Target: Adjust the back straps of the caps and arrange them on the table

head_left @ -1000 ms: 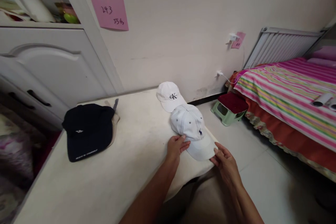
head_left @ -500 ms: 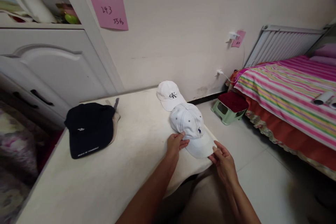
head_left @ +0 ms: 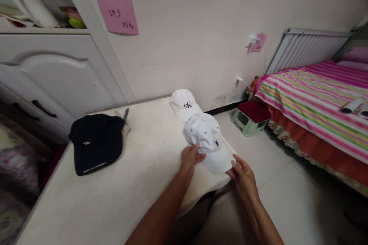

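A white cabinet (head_left: 57, 72) and a striped bed (head_left: 313, 99) flank a pale wall (head_left: 186, 26) above a light tiled floor (head_left: 276, 160).

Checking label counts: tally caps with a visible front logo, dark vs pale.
Dark: 1 (navy cap)
Pale: 2 (rear lettered cap, front cap)
Total: 3
Not counted: beige piece partly hidden by the navy cap.

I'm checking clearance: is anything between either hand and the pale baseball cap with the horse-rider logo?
Nothing visible does: the left hand touches the pale baseball cap and the right hand grips its brim. The black-lettered white cap lies beyond.
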`<state>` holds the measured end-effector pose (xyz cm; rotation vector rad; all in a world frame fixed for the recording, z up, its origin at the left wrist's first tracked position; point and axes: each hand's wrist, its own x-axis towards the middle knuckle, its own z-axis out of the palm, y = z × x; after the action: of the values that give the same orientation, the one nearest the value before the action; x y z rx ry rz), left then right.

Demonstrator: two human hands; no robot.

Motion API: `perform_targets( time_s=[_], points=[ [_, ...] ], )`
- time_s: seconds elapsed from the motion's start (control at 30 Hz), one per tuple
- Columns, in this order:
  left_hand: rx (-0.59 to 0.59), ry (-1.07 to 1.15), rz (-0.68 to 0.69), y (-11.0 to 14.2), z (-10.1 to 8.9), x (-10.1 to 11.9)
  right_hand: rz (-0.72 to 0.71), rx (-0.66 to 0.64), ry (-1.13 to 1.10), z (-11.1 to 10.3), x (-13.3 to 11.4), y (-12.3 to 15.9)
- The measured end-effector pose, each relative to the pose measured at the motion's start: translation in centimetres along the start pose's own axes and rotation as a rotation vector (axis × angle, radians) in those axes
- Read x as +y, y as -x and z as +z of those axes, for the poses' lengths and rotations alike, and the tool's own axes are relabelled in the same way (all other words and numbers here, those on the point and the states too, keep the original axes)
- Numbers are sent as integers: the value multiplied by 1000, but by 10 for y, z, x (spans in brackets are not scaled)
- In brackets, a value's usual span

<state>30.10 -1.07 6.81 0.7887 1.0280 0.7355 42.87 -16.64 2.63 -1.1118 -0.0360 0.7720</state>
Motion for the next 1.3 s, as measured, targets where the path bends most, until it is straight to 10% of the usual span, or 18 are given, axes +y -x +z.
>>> perform_targets(
  time_s=[1.3],
  points=[
    [-20,-66,-5,-3,-2,-4,-16,-2,39,0,-1,3]
  ],
)
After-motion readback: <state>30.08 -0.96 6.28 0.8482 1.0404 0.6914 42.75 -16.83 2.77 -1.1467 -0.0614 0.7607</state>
